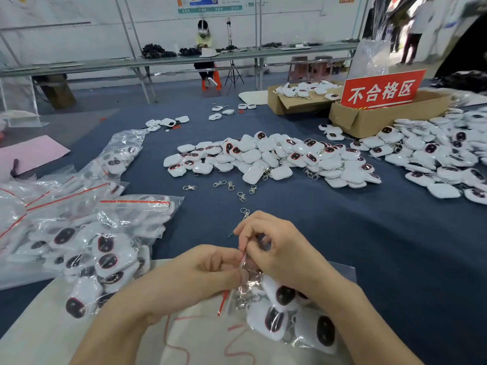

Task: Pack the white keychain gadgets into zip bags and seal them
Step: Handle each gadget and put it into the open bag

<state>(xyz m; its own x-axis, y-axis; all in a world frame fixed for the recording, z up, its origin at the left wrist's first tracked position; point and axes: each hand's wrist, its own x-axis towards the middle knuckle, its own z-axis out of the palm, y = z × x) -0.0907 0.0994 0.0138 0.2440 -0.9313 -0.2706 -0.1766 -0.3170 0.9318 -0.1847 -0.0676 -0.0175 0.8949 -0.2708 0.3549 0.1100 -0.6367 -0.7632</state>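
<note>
Both hands pinch the red zip strip now: left hand [210,270] and right hand [276,248] on the clear plastic bag [303,330] of white gadgets, apparently unsealed, near the worktop's front edge.

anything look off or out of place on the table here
Yes: several loose metal clasps lie scattered on the blue cloth, detached from any gadget, between the loose gadget pile and the hands. Nothing looks spilled or broken.
</note>
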